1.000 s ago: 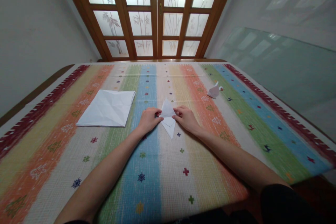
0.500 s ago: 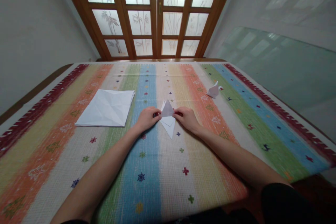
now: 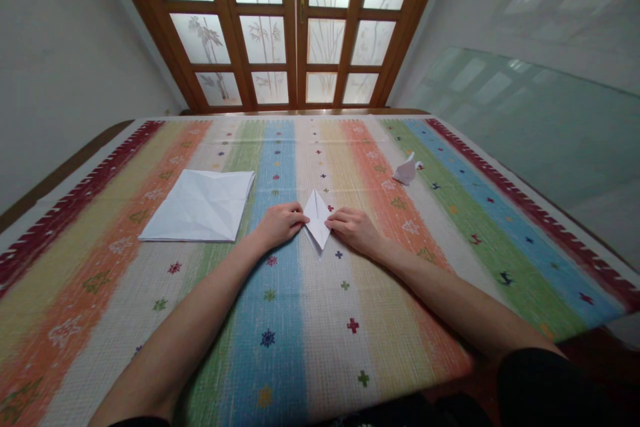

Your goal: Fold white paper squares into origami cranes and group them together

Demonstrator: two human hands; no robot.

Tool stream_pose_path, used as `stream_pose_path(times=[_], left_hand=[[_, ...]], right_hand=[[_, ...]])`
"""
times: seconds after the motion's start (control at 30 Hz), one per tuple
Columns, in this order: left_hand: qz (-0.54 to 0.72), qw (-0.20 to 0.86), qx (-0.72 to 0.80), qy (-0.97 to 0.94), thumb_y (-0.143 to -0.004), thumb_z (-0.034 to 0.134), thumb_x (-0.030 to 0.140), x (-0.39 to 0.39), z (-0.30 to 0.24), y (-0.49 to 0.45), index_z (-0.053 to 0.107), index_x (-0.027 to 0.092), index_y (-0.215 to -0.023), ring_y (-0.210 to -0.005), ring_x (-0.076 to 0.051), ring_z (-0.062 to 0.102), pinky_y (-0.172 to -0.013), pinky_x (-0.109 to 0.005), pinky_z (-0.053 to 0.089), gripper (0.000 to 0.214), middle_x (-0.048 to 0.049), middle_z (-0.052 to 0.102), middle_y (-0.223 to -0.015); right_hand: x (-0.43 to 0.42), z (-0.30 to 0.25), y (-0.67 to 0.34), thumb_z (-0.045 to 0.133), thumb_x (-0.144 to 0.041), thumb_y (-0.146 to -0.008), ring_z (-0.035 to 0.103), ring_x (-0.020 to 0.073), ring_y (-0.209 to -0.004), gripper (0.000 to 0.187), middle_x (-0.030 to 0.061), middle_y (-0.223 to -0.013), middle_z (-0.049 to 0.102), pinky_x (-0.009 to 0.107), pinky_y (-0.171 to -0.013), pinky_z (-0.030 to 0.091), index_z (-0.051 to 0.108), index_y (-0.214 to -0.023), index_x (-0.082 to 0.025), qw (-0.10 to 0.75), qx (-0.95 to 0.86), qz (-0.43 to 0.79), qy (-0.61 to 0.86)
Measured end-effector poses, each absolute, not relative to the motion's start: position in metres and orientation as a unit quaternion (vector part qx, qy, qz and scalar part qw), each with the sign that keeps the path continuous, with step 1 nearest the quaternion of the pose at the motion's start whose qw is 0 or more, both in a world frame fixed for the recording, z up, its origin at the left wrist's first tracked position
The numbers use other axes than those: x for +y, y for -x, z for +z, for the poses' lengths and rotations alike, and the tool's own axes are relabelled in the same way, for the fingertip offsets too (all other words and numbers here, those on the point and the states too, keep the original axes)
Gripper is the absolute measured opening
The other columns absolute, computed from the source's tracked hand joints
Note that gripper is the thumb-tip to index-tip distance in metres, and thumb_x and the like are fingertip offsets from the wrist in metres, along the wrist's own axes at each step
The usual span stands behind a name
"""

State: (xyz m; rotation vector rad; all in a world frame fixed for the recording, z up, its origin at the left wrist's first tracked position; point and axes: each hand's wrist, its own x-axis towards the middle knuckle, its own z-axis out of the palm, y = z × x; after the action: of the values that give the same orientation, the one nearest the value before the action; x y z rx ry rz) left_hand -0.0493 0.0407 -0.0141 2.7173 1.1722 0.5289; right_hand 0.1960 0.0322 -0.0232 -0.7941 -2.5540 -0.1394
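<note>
Between my hands lies a small diamond of folded white paper (image 3: pixel 317 219), one point toward the far side and one toward me. A slit runs down its upper half, and a second layer peeks out beneath the near tip. My left hand (image 3: pixel 284 223) pinches its left corner with thumb and forefinger. At the right corner, my right hand (image 3: pixel 354 228) is closed on the paper with fingertips together. Both hands rest low over the striped tablecloth.
To the left lies a stack of square white paper sheets (image 3: pixel 197 207) with crease marks. A small folded paper figure (image 3: pixel 406 170) stands at the right. The striped tablecloth (image 3: pixel 325 347) covers the table, with wooden glass-paned doors (image 3: pixel 295 27) beyond.
The upper flap of the folded paper has come down toward me, so the piece now shows a full diamond instead of a shaded triangle on top. Both hands stay at its sides.
</note>
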Motion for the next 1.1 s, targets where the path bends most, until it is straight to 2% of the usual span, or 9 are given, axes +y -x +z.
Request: stream_pose_path(times=[0.37,0.5,0.57,0.63,0.67,0.73,0.9,1.0,1.1], left_hand=[[0.095,-0.077,0.318,-0.940,-0.091,0.048,0.018,0.033,-0.005,0.049,0.070,0.021,-0.095,-0.074,-0.016,0.060,-0.065,-0.029,0.041,0.022,-0.0045,0.067,-0.090],[0.059,-0.090,0.340,-0.934,-0.091,0.048,0.022,0.020,0.004,0.039,0.067,0.015,-0.090,-0.081,-0.021,0.061,-0.071,-0.034,0.044,0.021,-0.0091,0.067,-0.090],[0.050,-0.086,0.370,-0.924,-0.090,0.049,0.027,0.009,0.005,0.027,0.067,0.012,-0.088,-0.094,-0.026,0.061,-0.080,-0.039,0.045,0.023,-0.0136,0.067,-0.097],[0.060,-0.071,0.395,-0.914,-0.093,0.042,0.029,-0.002,0.002,0.013,0.064,0.009,-0.107,-0.114,-0.028,0.056,-0.096,-0.042,0.041,0.032,-0.0179,0.063,-0.119],[0.066,-0.058,0.413,-0.906,-0.095,0.039,0.032,-0.006,-0.001,0.007,0.056,0.009,-0.123,-0.125,-0.029,0.050,-0.102,-0.043,0.037,0.041,-0.0185,0.056,-0.133],[0.054,-0.027,0.449,-0.891,-0.096,0.037,0.043,-0.012,-0.010,-0.002,0.041,0.006,-0.139,-0.137,-0.031,0.038,-0.109,-0.045,0.030,0.057,-0.0201,0.043,-0.147],[0.052,0.045,0.444,-0.893,-0.094,0.032,0.056,-0.012,-0.024,0.002,0.029,0.005,-0.147,-0.145,-0.033,0.022,-0.115,-0.049,0.022,0.073,-0.0238,0.028,-0.154],[0.057,0.057,0.438,-0.895,-0.087,0.037,0.067,-0.011,-0.021,0.008,0.026,0.005,-0.148,-0.146,-0.035,0.020,-0.115,-0.049,0.021,0.088,-0.0246,0.028,-0.154],[0.035,0.068,0.441,-0.894,-0.082,0.043,0.071,-0.013,-0.016,0.010,0.027,0.000,-0.146,-0.145,-0.036,0.020,-0.116,-0.048,0.018,0.097,-0.0271,0.027,-0.153]], right_hand=[[0.035,-0.023,-0.201,0.048,-0.017,-0.096,0.066,0.0188,-0.082,0.023,0.0064,-0.091,0.075,0.031,-0.075,0.049,0.070,-0.090,-0.018,0.183,-0.945,-0.119,0.242],[0.033,-0.023,-0.202,0.047,-0.016,-0.095,0.067,0.0190,-0.086,0.023,0.0065,-0.096,0.075,0.032,-0.077,0.050,0.070,-0.094,-0.018,0.171,-0.948,-0.116,0.241],[0.029,-0.022,-0.203,0.047,-0.015,-0.095,0.067,0.0195,-0.089,0.024,0.0079,-0.100,0.074,0.033,-0.079,0.051,0.070,-0.098,-0.017,0.164,-0.948,-0.105,0.250],[0.024,-0.021,-0.203,0.047,-0.014,-0.093,0.067,0.0206,-0.094,0.025,0.0107,-0.105,0.073,0.035,-0.082,0.051,0.069,-0.104,-0.015,0.159,-0.948,-0.089,0.262],[0.021,-0.020,-0.203,0.047,-0.013,-0.093,0.067,0.0212,-0.096,0.026,0.0121,-0.108,0.072,0.036,-0.084,0.050,0.068,-0.107,-0.014,0.159,-0.947,-0.079,0.267],[0.016,-0.017,-0.204,0.048,-0.013,-0.091,0.066,0.0227,-0.102,0.029,0.0134,-0.113,0.071,0.038,-0.088,0.050,0.066,-0.113,-0.013,0.163,-0.945,-0.058,0.277],[0.011,-0.013,-0.215,0.051,-0.012,-0.085,0.063,0.0254,-0.113,0.037,0.0118,-0.120,0.068,0.043,-0.094,0.047,0.065,-0.119,-0.016,0.155,-0.939,-0.010,0.306],[0.011,-0.013,-0.223,0.052,-0.012,-0.084,0.062,0.0251,-0.115,0.040,0.0097,-0.121,0.068,0.045,-0.097,0.045,0.064,-0.121,-0.020,0.150,-0.937,0.013,0.315],[0.013,-0.015,-0.227,0.052,-0.013,-0.086,0.062,0.0240,-0.114,0.038,0.0090,-0.120,0.069,0.044,-0.096,0.046,0.064,-0.121,-0.021,0.168,-0.935,0.025,0.311]])
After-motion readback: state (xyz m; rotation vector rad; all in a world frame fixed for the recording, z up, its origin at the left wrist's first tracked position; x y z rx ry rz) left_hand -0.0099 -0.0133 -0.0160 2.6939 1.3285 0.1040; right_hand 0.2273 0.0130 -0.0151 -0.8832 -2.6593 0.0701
